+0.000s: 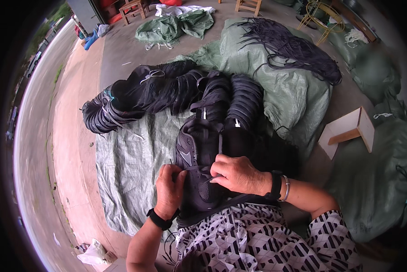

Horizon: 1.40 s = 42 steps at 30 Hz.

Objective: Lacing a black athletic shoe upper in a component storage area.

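Note:
A black shoe upper [197,147] lies on my lap, its toe pointing toward me and a pale curved mark on its side. A dark shoelace [198,167] crosses its eyelets near the toe. My left hand [169,188] is closed at the left edge of the upper, thumb and fingers pinched on one part of the lace. On the right side, my right hand [237,174] pinches the lace's other part above the upper. Beyond the upper, rows of nested black shoe uppers [246,99] stretch away from my knees.
More stacked uppers [112,106] curve off to the left over a pale green woven sheet [131,167]. A bundle of dark laces [289,50] rests on a green sack [294,99]. An angled wooden board piece [351,129] stands at the right, beside large green sacks [376,181].

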### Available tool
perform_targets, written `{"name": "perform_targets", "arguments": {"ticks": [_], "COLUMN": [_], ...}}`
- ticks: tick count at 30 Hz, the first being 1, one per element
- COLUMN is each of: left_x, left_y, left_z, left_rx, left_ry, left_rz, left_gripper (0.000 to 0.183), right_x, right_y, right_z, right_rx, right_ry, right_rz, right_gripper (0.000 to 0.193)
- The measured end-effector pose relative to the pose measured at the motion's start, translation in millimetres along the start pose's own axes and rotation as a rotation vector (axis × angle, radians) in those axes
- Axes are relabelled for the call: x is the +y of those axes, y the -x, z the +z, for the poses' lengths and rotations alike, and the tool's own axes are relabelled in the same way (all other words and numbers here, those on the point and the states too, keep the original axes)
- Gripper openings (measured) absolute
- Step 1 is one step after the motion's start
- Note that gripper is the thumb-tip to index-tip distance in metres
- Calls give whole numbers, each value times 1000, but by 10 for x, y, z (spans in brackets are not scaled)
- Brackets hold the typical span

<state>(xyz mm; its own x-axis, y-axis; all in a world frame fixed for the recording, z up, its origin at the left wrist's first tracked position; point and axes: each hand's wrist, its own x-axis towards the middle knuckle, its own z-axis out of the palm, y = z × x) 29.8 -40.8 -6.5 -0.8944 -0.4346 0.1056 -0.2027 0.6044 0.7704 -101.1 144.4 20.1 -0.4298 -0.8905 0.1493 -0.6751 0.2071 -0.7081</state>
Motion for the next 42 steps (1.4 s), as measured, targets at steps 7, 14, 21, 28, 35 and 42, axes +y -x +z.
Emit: {"name": "perform_targets", "arguments": {"ticks": [7, 14, 21, 28, 35, 42], "left_x": [26, -448, -861, -870, -997, -1593], "left_y": [-149, -559, -674, -579, -383, -60], "left_z": [-170, -753, -1458, -1618, -1530, -1096], "left_rx": [-139, 269, 648, 846, 472, 382], "left_ry": [822, 975, 1020, 916, 824, 264], "left_rz": [-330, -272, -171, -257, -110, -318], "left_gripper": [12, 10, 27, 24, 22, 22], "right_x": [26, 248, 190, 166, 215, 706], "right_y": [6, 175, 5, 70, 241, 586], "right_z": [-170, -388, -142, -199, -295, -485], "right_rx": [-294, -348, -244, 302, -70, -152], "right_ry": [-583, -531, -818, -633, -98, -892], "right_rz": [400, 438, 476, 406, 225, 662], "right_gripper": [9, 16, 16, 18, 8, 18]}}
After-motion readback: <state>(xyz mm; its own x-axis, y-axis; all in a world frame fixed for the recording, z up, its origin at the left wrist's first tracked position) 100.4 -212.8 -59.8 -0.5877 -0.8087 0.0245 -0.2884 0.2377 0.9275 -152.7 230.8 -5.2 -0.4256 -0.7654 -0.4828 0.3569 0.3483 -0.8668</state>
